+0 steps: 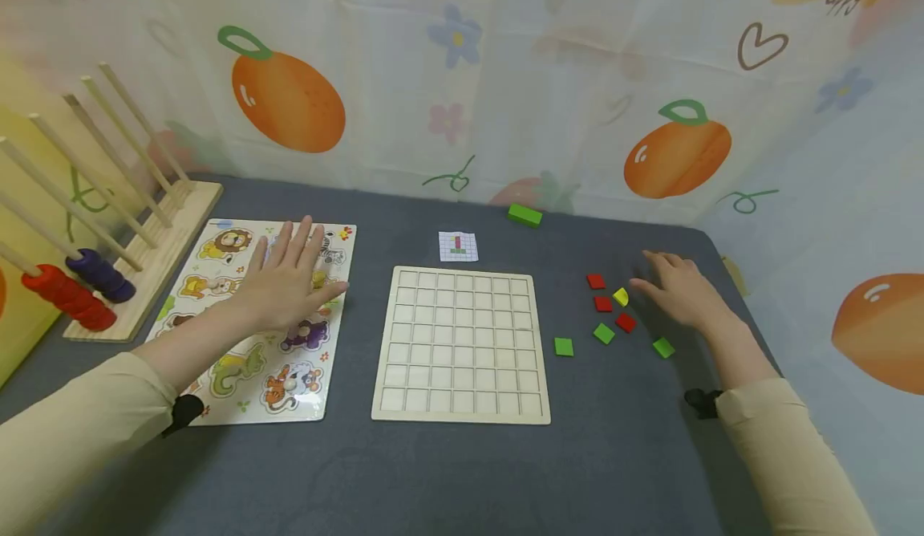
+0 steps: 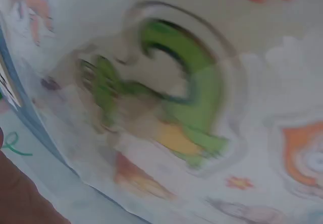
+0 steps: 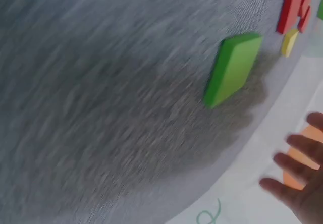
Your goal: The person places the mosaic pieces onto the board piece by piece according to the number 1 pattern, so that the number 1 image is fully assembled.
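My left hand [image 1: 285, 283] is spread, fingers straight, over the animal puzzle board [image 1: 335, 259]; whether it touches the board I cannot tell. The left wrist view shows the board's green crocodile piece [image 2: 204, 88], slightly blurred, with part of the hand [image 2: 22, 196] at the lower left. On the right, my other hand [image 1: 682, 291] holds nothing, its fingers extended beside small tiles. Near it lie a yellow tile [image 1: 621, 297], several red tiles [image 1: 625, 322] and green tiles [image 1: 663, 348]. One green tile [image 3: 233, 68] appears large in the right wrist view, apart from the fingers.
A wooden grid board [image 1: 462, 343] lies mid-table. Behind it are a small printed pattern card [image 1: 458, 247] and a green block [image 1: 524, 215]. At far left stands a wooden peg rack [image 1: 173, 231] with red rings [image 1: 68, 295] and dark blue rings [image 1: 99, 275]. A patterned curtain [image 1: 505, 79] borders the table.
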Demonstrator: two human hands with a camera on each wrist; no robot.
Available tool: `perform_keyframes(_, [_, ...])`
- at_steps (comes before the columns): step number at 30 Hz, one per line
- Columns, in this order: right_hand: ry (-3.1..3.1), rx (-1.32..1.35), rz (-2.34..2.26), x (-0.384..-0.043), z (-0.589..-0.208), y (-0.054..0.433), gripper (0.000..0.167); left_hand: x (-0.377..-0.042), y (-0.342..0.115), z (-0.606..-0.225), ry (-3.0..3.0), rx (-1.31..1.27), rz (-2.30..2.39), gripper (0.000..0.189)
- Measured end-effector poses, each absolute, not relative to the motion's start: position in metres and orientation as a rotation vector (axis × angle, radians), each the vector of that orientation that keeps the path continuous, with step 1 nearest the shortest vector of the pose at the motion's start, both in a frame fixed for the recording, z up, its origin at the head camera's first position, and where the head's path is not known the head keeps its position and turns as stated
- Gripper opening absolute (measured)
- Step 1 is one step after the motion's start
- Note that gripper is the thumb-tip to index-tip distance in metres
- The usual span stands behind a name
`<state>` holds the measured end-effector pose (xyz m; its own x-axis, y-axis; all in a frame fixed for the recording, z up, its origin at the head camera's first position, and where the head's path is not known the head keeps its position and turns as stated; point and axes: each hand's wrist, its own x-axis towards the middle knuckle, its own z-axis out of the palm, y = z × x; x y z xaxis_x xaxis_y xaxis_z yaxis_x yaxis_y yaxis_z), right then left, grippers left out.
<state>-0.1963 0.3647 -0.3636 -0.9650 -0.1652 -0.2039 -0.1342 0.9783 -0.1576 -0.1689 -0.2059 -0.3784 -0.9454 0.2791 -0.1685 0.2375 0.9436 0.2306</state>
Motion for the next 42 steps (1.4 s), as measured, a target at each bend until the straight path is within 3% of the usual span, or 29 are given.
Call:
perform_keyframes(6, [2.899, -0.35, -0.322, -0.202, -0.37, 0.356, 0.053, -0.163, -0.173, -0.38, 2.832, 0.675, 0.462, 0.103])
perform_keyframes(12, [2.872, -0.354, -0.443, -0.208, -0.375, 0.352, 0.045, -0.154, -0.156, -0.385, 2.652, 0.865, 0.574, 0.115])
perform_keyframes(18, [2.827, -0.3, -0.485, -0.211, -0.379, 0.352, 0.046, -0.146, -0.149, -0.388, 2.514, 0.866, 0.545, 0.127])
perform_keyframes(42, [2.783, -0.324, -0.459, -0.218, -0.379, 0.35, 0.04, -0.137, -0.138, -0.389, 2.459, 0.827, 0.334, 0.14])
